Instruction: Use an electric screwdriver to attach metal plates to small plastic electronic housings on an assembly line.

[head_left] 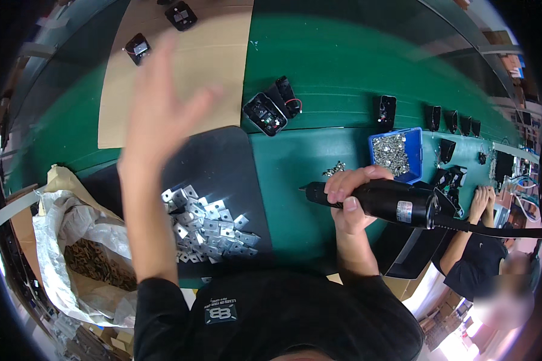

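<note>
My left hand (156,111) reaches out over the cardboard sheet (223,54), smeared by motion. Its thumb and fingers are stretched apart, and nothing shows in them. Just beyond the fingertips lies a small black housing (137,48) with a wire, and another black housing (181,16) is farther off. My right hand (352,195) is wrapped round a black electric screwdriver (397,204), its tip pointing left and its cord running off to the right. Close to that hand is a little heap of screws (335,169). An opened black housing (265,114) with parts inside lies between the hands, farther away.
Many metal plates (211,225) are piled on a black mat (223,162). At the left stands a sack (54,240) of brownish parts. A blue bin (414,153) holds small metal screws. Black housings (433,117) line the right, where another person's hands (480,201) rest.
</note>
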A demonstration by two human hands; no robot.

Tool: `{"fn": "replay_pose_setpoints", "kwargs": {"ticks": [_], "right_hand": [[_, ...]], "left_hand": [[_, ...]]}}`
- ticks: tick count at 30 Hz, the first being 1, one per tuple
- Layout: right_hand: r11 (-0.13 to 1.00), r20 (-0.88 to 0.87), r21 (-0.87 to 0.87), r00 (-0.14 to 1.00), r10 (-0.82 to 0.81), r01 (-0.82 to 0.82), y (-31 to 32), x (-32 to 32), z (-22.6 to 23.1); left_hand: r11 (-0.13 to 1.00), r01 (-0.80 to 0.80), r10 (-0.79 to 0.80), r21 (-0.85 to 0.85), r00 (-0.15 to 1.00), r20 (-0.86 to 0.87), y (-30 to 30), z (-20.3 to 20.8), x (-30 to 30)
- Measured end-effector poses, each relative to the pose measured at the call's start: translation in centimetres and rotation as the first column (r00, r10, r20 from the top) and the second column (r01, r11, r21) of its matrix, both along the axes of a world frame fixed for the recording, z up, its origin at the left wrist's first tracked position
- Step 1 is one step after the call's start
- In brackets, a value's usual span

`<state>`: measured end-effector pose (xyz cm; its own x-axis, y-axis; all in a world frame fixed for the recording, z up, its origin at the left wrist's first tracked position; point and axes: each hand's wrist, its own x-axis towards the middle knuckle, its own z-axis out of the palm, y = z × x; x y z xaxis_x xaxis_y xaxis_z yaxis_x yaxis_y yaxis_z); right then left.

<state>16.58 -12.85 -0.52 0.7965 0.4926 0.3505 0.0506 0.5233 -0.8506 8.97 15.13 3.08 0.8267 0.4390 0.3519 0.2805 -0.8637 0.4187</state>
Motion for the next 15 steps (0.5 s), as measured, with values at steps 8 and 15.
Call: {"fn": "replay_pose_setpoints", "kwargs": {"ticks": [8, 15], "right_hand": [[0.998, 0.040, -0.057, 0.999, 0.004, -0.002, 0.7, -1.0, 0.3], [0.999, 0.039, 0.020, 0.999, -0.032, 0.031, -0.1, -1.0, 0.2]], "left_hand": [[0.998, -0.028, 0.039, 0.051, 0.972, -0.233, -8.0, -3.2, 0.3], [0.989, 0.060, -0.062, -0.133, 0.998, -0.012, -9.1, 0.1, -2.7]]}}
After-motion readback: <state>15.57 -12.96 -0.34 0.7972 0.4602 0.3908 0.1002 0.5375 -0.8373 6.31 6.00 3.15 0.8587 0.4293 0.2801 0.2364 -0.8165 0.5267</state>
